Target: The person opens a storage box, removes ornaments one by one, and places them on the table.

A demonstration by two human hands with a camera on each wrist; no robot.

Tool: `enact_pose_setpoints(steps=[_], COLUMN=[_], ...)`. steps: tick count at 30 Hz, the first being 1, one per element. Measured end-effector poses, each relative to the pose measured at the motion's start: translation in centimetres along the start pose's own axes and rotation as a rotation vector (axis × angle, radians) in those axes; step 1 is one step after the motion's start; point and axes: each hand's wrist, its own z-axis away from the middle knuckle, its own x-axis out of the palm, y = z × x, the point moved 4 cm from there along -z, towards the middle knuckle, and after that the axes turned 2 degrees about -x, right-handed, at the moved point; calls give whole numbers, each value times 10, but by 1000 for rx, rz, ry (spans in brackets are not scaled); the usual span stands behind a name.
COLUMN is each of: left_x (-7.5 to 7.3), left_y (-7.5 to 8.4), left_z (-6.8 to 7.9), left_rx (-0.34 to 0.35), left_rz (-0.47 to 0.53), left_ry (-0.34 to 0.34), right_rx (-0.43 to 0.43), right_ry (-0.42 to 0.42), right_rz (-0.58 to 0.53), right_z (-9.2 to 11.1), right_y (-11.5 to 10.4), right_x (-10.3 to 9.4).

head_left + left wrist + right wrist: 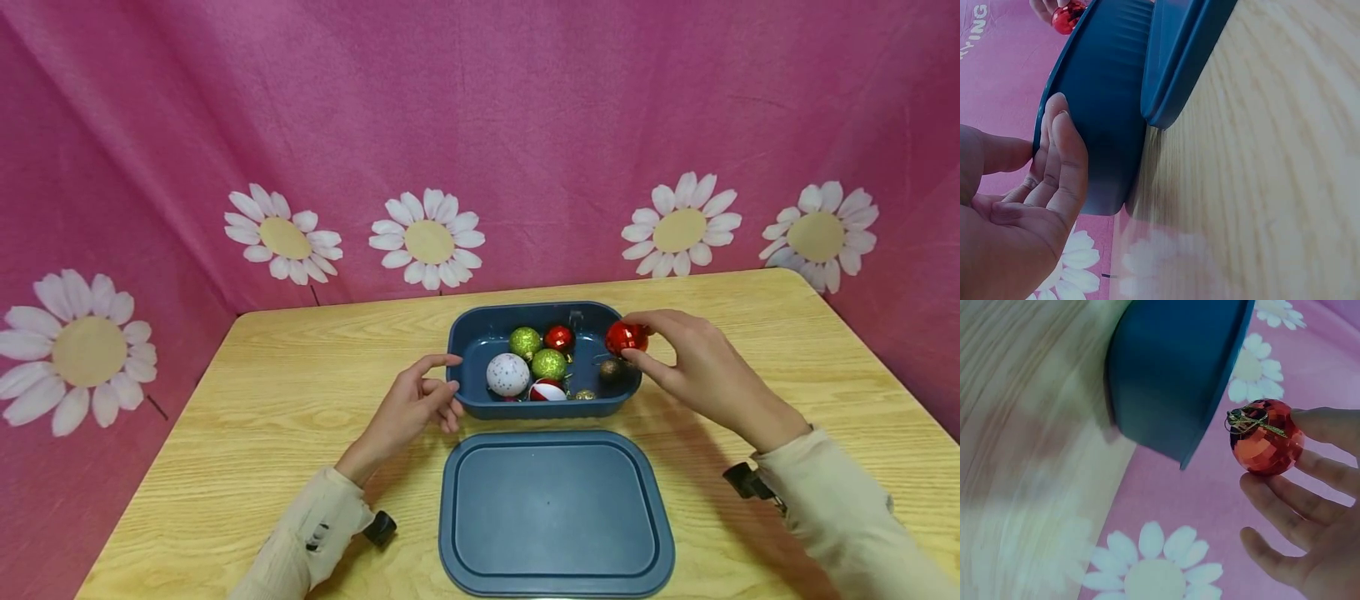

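At the right end of a dark blue rectangular container [540, 410], my right hand [697, 367] pinches a shiny red Christmas bauble [624, 337] between thumb and fingers. The right wrist view shows this bauble [1267, 440] faceted, with a gold cord loop, just beyond the rim. My left hand [412, 404] holds the container's left end, fingertips at the rim and outer wall [1100, 112]. Inside lie a speckled white ball [507, 375], green glitter balls [549, 364], another red bauble [558, 337], a red-and-white ball [547, 390] and a dark brownish ball [611, 371].
A flat blue lid [555, 512] lies on the wooden table [322, 358], just in front of the container. Pink cloth [540, 150] with large white daisies hangs behind the table and along its sides.
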Motion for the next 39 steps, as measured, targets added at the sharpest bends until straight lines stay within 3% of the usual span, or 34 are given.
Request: enact_pose_setpoints(steps=[16,29,39], left_x=[0,-1,0], left_y=[-1,-3,-3], left_z=[-1,-1,-1], left_rx=[0,7,11], left_rz=[-1,-4,10], left_ry=[2,1,-6], right_rx=[37,137,167], right_ry=[70,5,-78], right_rz=[55,76,64], right_z=[9,16,22], right_y=[33,64,86], right_x=[-22,-17,-6])
